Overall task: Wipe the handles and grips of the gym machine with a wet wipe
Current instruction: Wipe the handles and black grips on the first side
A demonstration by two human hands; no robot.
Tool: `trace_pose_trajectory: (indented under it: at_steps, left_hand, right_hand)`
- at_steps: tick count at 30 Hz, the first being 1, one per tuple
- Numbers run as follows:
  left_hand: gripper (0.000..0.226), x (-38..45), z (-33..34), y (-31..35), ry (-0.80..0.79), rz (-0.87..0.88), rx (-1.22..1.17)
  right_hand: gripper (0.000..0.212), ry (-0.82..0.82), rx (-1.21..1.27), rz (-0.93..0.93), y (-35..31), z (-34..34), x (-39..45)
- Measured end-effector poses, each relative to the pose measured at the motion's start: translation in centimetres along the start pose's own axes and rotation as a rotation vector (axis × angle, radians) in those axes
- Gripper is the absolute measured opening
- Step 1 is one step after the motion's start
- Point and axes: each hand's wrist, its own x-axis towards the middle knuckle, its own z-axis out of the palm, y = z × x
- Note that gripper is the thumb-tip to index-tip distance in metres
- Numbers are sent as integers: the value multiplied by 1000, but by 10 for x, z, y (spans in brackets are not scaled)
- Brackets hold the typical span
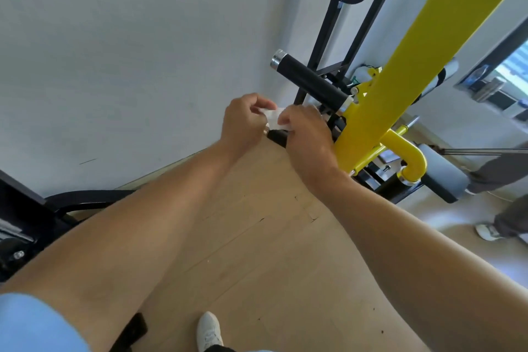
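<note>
Wet wipe (273,118), limp and light, is being pinched by fingers of left hand (243,123) and right hand (307,134), best wrapped around the firm black grip (311,80).

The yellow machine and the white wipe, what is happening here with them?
A person stands at a yellow gym machine and holds a white wipe with both hands, the left hand and the right hand pinching it just below the upper black grip. The wipe does not touch that grip. Another dark grip is partly hidden behind the hands. A second person's legs show at the right edge.
</note>
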Motion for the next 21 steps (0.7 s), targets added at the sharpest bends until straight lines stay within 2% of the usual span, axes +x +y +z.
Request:
trace_pose_trajectory:
  at_steps: [2, 4, 7, 9, 10, 12, 14, 16, 18, 21]
  left_hand:
    - [26, 10, 3, -7, -76, -17, 76]
    - [28, 11, 5, -20, -140, -57, 167]
    - [26, 6, 0, -41, -175, -64, 181]
    - [30, 4, -4, -47, -217, -36, 157]
    - [34, 4, -5, -49, -245, -20, 159]
    - [43, 6, -6, -48, -303, 2, 178]
    - [49, 7, -7, -45, -339, 42, 198]
    - [49, 10, -7, -41, -341, 137, 285]
    - [44, 14, -8, -37, -311, 210, 420]
    - [37, 22, -8, -33, -253, 256, 559]
  right_hand:
    - [26, -158, -274, -35, 3, 7, -1]
    - [30, -286, -393, -49, 3, 16, -10]
    - [44, -275, -306, 3, -5, 22, -27]
    - [33, -248, -239, 36, -4, 20, -23]
    - [30, -221, -256, 35, -2, 18, -16]
    - [43, -197, -337, 50, 3, 14, 0]
    - [37, -238, -404, 134, 3, 11, 13]
    - [33, -358, -490, 201, -2, 7, 17]
    - [35, -432, -601, 187, -4, 4, 13]
    - [26, -473, -750, 193, -2, 2, 5]
